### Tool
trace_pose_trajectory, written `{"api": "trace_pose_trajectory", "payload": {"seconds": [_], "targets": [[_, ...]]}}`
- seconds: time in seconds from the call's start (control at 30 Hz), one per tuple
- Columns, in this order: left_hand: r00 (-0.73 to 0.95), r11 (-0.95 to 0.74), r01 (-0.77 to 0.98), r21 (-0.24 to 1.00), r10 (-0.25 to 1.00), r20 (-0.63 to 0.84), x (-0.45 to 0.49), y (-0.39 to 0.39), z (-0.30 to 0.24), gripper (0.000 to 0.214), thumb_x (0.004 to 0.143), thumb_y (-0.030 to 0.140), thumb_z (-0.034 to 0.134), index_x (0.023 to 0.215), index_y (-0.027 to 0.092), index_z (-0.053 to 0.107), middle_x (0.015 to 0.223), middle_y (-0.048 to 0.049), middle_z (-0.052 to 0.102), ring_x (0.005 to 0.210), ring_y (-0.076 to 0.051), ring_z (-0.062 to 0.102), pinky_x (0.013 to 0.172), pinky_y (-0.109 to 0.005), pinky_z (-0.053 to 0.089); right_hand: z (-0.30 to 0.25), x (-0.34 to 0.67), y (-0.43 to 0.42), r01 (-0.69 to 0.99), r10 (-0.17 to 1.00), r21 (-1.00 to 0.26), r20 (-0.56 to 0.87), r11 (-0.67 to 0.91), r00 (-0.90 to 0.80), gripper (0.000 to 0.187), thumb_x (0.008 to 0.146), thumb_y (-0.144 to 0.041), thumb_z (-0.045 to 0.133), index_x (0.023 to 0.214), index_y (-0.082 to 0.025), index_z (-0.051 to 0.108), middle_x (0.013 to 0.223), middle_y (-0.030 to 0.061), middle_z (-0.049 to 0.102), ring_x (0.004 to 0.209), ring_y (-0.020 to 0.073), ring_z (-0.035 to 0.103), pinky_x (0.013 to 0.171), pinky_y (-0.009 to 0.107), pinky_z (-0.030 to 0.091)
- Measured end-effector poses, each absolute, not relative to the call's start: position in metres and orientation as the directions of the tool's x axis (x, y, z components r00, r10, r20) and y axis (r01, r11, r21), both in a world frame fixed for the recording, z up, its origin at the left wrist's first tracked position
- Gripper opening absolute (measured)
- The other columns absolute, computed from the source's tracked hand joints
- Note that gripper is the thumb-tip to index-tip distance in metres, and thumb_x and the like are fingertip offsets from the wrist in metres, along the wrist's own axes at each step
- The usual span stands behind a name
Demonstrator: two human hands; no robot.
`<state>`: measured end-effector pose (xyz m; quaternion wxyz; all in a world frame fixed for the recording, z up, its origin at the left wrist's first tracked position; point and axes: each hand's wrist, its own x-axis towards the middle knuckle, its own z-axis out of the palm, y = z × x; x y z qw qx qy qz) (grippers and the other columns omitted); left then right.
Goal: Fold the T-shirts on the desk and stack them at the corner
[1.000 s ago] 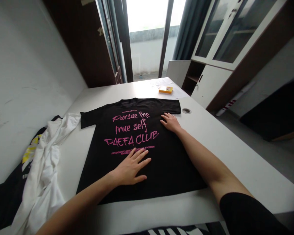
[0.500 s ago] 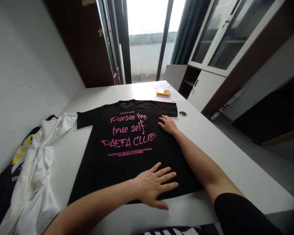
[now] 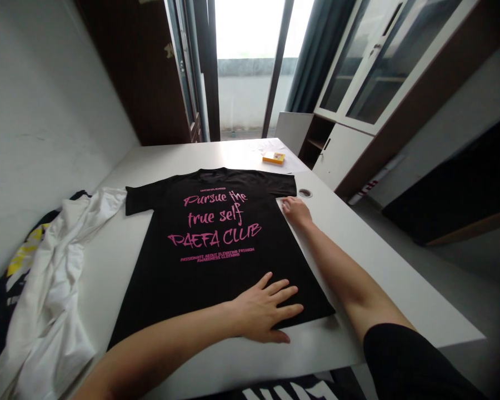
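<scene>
A black T-shirt (image 3: 158, 289) with pink lettering lies spread flat on the white table (image 3: 383, 289), its neckline at the far side. My left hand (image 3: 269, 311) rests palm down on the cloth near the bottom hem, fingers spread and thumb reaching past the hem. At the lower edge of the right sleeve, my right hand (image 3: 296, 211) has its fingers curled in beside the shirt's side. Whether cloth is pinched between those fingers is hidden.
White cloth (image 3: 58, 289) is heaped along the left, over a dark garment with yellow print (image 3: 27, 250). A tape roll (image 3: 305, 193) sits by the right sleeve. Farther back is a yellow box (image 3: 273, 158). Another black-and-white printed garment (image 3: 291, 389) shows at the near edge.
My right hand has slid outward from the shirt's upper side to the sleeve's lower edge, and its fingers have curled. My left hand stays spread near the hem. The view has shifted slightly.
</scene>
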<state>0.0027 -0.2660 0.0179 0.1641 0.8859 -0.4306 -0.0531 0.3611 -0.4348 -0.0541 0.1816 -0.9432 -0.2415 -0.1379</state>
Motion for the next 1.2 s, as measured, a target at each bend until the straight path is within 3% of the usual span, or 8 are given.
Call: {"api": "trace_pose_trajectory", "payload": {"seconds": [0.13, 0.27, 0.4, 0.53, 0.7, 0.97, 1.07, 1.2], "targets": [[0.605, -0.567, -0.772, 0.288, -0.794, 0.056, 0.014, -0.282, 0.013, 0.070, 0.103, 0.063, 0.041, 0.159, 0.020, 0.037, 0.169, -0.0158, 0.026, 0.157, -0.034, 0.021, 0.123, -0.061, 0.020, -0.053, 0.346, -0.438, 0.569, 0.493, -0.233, 0.313, -0.789, 0.812, 0.043, 0.098, -0.035, 0.049, 0.133, -0.019, 0.067, 0.148, 0.0117, 0.058, 0.137, 0.0306, 0.052, 0.116, 0.048, 0.040], [0.587, -0.566, -0.802, 0.190, -0.806, 0.076, 0.025, -0.295, 0.016, 0.069, 0.102, 0.062, 0.044, 0.156, 0.020, 0.041, 0.164, -0.0160, 0.036, 0.151, -0.036, 0.032, 0.117, -0.057, 0.030, -0.051, 0.334, -0.459, 0.606, 0.536, -0.312, 0.286, -0.732, 0.794, 0.039, 0.097, -0.039, 0.052, 0.128, -0.024, 0.070, 0.147, 0.0078, 0.059, 0.135, 0.0288, 0.054, 0.116, 0.048, 0.041], [0.597, -0.590, -0.802, 0.094, -0.793, 0.118, 0.034, -0.319, 0.023, 0.052, 0.097, 0.055, 0.060, 0.128, 0.014, 0.062, 0.126, -0.0154, 0.065, 0.112, -0.030, 0.063, 0.090, -0.042, 0.048, -0.051, 0.331, -0.467, 0.588, 0.510, -0.392, 0.293, -0.707, 0.809, 0.034, 0.096, -0.039, 0.052, 0.118, -0.025, 0.074, 0.141, 0.0065, 0.064, 0.130, 0.0275, 0.059, 0.113, 0.046, 0.044], [0.677, -0.670, -0.736, 0.100, -0.727, 0.118, 0.040, -0.351, 0.014, 0.034, 0.097, 0.046, 0.060, 0.107, 0.014, 0.063, 0.100, -0.0108, 0.068, 0.087, -0.026, 0.067, 0.070, -0.038, 0.048, -0.051, 0.333, -0.463, 0.583, 0.502, -0.395, 0.296, -0.710, 0.813, 0.034, 0.094, -0.038, 0.053, 0.117, -0.024, 0.075, 0.140, 0.0076, 0.064, 0.129, 0.0284, 0.058, 0.113, 0.046, 0.043], [0.702, -0.685, -0.710, 0.162, -0.707, 0.084, 0.047, -0.367, -0.002, 0.013, 0.099, 0.024, 0.053, 0.101, 0.015, 0.061, 0.090, -0.0096, 0.070, 0.077, -0.025, 0.071, 0.062, -0.036, 0.049, -0.053, 0.334, -0.462, 0.582, 0.503, -0.390, 0.293, -0.714, 0.813, 0.034, 0.094, -0.038, 0.053, 0.118, -0.026, 0.075, 0.140, 0.0064, 0.065, 0.128, 0.0280, 0.059, 0.112, 0.047, 0.044], [0.717, -0.646, -0.673, 0.360, -0.688, 0.107, 0.046, -0.356, 0.013, 0.025, 0.101, 0.035, 0.049, 0.114, 0.017, 0.060, 0.100, -0.0054, 0.072, 0.085, -0.022, 0.071, 0.066, -0.035, 0.052, -0.057, 0.343, -0.463, 0.537, 0.437, -0.334, 0.331, -0.775, 0.836, 0.039, 0.094, -0.038, 0.053, 0.122, -0.019, 0.073, 0.134, 0.0109, 0.068, 0.128, 0.0300, 0.058, 0.115, 0.046, 0.041], [0.678, -0.616, -0.723, 0.312, -0.719, 0.151, 0.050, -0.349, 0.019, 0.039, 0.101, 0.049, 0.052, 0.124, 0.018, 0.059, 0.109, -0.0078, 0.070, 0.097, -0.025, 0.067, 0.077, -0.038, 0.052, -0.059, 0.346, -0.464, 0.508, 0.405, -0.341, 0.330, -0.791, 0.853, 0.042, 0.094, -0.039, 0.053, 0.126, -0.019, 0.071, 0.135, 0.0115, 0.067, 0.128, 0.0306, 0.058, 0.113, 0.047, 0.042], [0.607, -0.563, -0.791, 0.238, -0.769, 0.201, 0.063, -0.329, 0.021, 0.042, 0.100, 0.047, 0.057, 0.129, 0.017, 0.060, 0.129, -0.0114, 0.064, 0.120, -0.028, 0.058, 0.099, -0.043, 0.047, -0.062, 0.347, -0.465, 0.500, 0.400, -0.334, 0.326, -0.799, 0.856, 0.044, 0.093, -0.040, 0.053, 0.129, -0.020, 0.069, 0.138, 0.0109, 0.066, 0.130, 0.0305, 0.057, 0.113, 0.048, 0.042]]}}
